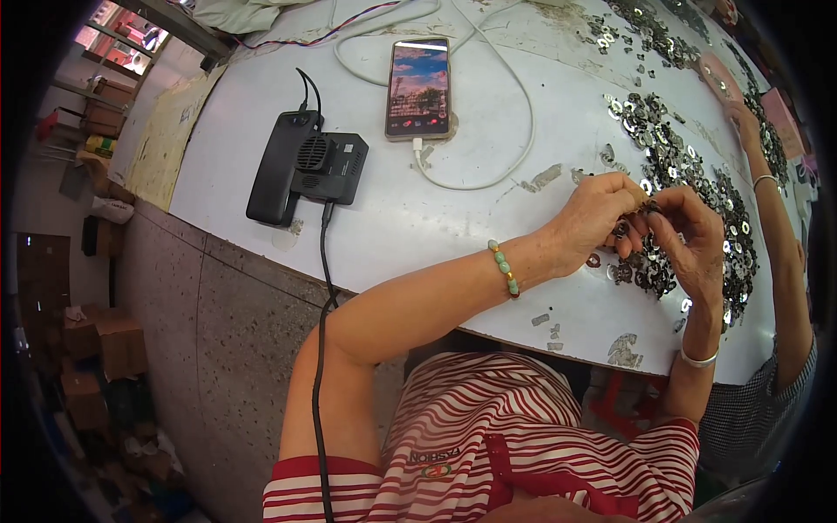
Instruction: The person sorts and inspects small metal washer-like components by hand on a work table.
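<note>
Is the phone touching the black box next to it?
Apart. The head view shows bare white table between the phone and the black box.

A speckled grey floor (218,349) runs under the white table (418,235). Cardboard boxes (96,349) crowd the dim left side.

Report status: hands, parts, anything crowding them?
Left hand and right hand pinch small metal rings together. Loose ring pile underneath. Co-worker's arm close at right.

Small dark metal part (649,207) — pinched between both hands' fingertips, just above the heap of silvery washers (689,174).
</note>
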Tool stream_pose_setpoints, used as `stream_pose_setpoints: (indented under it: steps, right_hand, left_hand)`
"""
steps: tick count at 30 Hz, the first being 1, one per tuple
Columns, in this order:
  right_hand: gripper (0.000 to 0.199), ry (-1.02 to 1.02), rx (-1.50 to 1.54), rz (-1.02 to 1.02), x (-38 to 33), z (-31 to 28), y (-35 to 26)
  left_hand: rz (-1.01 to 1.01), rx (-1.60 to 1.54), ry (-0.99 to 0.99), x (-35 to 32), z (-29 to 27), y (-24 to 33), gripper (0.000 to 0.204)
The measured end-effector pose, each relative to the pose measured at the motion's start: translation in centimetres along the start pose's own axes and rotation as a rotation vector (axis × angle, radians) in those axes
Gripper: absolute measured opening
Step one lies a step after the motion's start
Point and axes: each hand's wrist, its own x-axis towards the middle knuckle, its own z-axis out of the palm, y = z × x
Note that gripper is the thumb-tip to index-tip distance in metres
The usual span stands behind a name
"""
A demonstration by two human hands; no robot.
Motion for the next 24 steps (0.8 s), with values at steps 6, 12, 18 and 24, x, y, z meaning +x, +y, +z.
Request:
stream_pose_setpoints:
  steps: [6,12,18,24]
  right_hand:
    - [0.010,0.025,0.021,0.022,-0.5,-0.4,0.3]
    - [0.012,-0.058,0.418,0.131,0.9,0.1,1.1]
    - [0.014,-0.030,0.523,0.201,0.6,-0.8,1.7]
    - [0.019,-0.088,0.651,0.222,0.7,-0.5,1.9]
  left_hand:
    - [0.004,-0.013,-0.015,0.5,0.5,-0.4,0.021]
    - [0.033,-0.041,-0.018,-0.1,-0.1,0.2,0.022]
    - [-0.011,-0.004,0.061,0.2,0.6,0.5,0.023]
    - [-0.010,-0.033,0.082,0.0,0.4,0.7,0.021]
